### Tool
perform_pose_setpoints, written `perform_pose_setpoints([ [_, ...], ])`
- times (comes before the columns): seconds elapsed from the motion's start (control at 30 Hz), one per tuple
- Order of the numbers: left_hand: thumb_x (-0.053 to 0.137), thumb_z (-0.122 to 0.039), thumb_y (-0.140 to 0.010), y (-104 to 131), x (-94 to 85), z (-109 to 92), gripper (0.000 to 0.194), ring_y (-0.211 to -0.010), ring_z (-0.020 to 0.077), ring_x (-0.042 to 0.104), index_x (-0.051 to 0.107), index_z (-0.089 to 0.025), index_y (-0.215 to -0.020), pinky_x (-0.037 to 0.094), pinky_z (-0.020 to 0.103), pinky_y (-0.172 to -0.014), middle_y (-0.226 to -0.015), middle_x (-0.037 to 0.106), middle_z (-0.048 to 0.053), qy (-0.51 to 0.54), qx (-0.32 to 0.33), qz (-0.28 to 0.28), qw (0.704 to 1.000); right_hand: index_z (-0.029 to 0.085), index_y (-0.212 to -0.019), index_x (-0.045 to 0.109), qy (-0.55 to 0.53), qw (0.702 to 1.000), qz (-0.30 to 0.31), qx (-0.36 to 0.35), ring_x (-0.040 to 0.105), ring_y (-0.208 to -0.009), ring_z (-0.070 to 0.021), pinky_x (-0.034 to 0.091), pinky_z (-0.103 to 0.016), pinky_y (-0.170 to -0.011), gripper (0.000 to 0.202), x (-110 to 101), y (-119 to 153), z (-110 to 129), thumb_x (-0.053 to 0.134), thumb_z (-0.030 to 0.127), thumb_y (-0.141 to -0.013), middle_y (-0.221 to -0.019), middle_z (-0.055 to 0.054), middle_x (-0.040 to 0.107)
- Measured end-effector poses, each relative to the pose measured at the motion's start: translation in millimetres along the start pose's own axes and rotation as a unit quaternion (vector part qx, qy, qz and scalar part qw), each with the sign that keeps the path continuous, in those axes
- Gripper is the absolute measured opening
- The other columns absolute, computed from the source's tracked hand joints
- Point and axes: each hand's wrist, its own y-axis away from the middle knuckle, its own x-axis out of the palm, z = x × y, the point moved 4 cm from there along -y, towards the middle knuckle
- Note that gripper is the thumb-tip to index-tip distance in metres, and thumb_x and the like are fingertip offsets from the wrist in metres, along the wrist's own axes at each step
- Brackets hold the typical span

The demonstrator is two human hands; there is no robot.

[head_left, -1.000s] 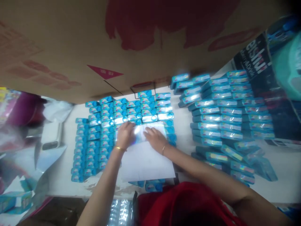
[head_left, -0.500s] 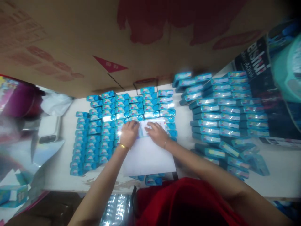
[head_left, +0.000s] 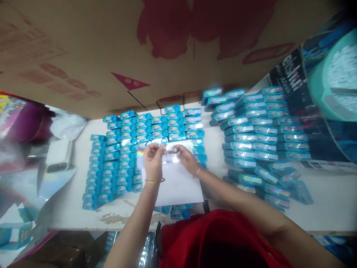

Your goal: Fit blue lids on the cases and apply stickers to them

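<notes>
Above a white sheet (head_left: pixel 178 186) with a rainbow glint at its upper left, both hands work close together. My left hand (head_left: pixel 153 159) is closed in a pinch on one side of a small shiny clear piece (head_left: pixel 170 155), perhaps film or a sticker. From the other side, my right hand (head_left: pixel 188 160) pinches the same piece with thumb and fingertips. Glare and blur hide its exact kind. The sheet lies over part of the rows of small blue boxes (head_left: pixel 127 147) in front of me, and a few blue boxes (head_left: pixel 180 213) peek out below its near edge.
Stacked blue boxes (head_left: pixel 244 145) fill the right of the white table (head_left: pixel 212 149), some toppled. A large cardboard carton (head_left: pixel 92 44) walls off the back. A white device (head_left: pixel 59 155) stands left; a green tub (head_left: pixel 329 82) is at far right.
My fingers have lifted off the sheet and come together around the shiny piece. My left wrist has turned more upright. The view has shifted slightly.
</notes>
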Motion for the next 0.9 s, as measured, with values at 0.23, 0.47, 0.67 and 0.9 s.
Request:
perform_pose_setpoints([
  [0.23,0.076,-0.033,-0.063,-12.5,47.4,11.9,0.029,-0.056,0.0074,0.053,0.054,-0.017,-0.072,0.045,0.021,-0.059,-0.062,0.054,-0.005,-0.015,-0.041,0.023,0.999,0.020,-0.079,0.055,-0.110,0.983,-0.131,0.067,0.056,-0.073,-0.0143,0.047,-0.027,-0.074,0.029,-33.2,1.5,19.2,0.051,0.047,-0.089,-0.074,0.000,0.058],
  [0.47,0.069,-0.024,-0.070,-25.4,102.8,27.8,0.017,-0.060,0.0093,0.051,0.055,-0.017,-0.066,0.044,0.023,-0.064,-0.063,0.054,-0.004,-0.078,-0.023,0.086,0.993,0.019,-0.066,0.054,0.078,0.978,-0.180,0.070,0.045,-0.060,-0.0119,0.040,-0.024,-0.062,0.032,-109.6,-14.7,12.7,0.055,0.046,-0.083,-0.059,0.003,0.049],
  [0.67,0.065,-0.025,-0.075,-20.9,122.8,44.4,0.011,-0.075,0.0141,0.053,0.059,-0.019,-0.068,0.045,0.029,-0.076,-0.077,0.056,0.000,-0.209,0.082,0.043,0.973,0.019,-0.062,0.055,0.139,0.974,-0.141,0.114,0.042,-0.057,-0.0116,0.036,-0.024,-0.058,0.031,-144.3,-30.1,-18.3,0.053,0.044,-0.079,-0.056,0.004,0.045],
  [0.9,0.061,-0.033,-0.079,-9.7,131.7,58.5,0.013,-0.097,0.0255,0.052,0.061,-0.021,-0.073,0.039,0.043,-0.088,-0.094,0.057,0.006,-0.344,0.078,0.015,0.935,0.020,-0.068,0.061,0.339,0.927,-0.103,0.121,0.047,-0.058,-0.0137,0.035,-0.025,-0.064,0.028,-154.3,-33.2,-28.1,0.048,0.037,-0.086,-0.057,0.002,0.053],
])
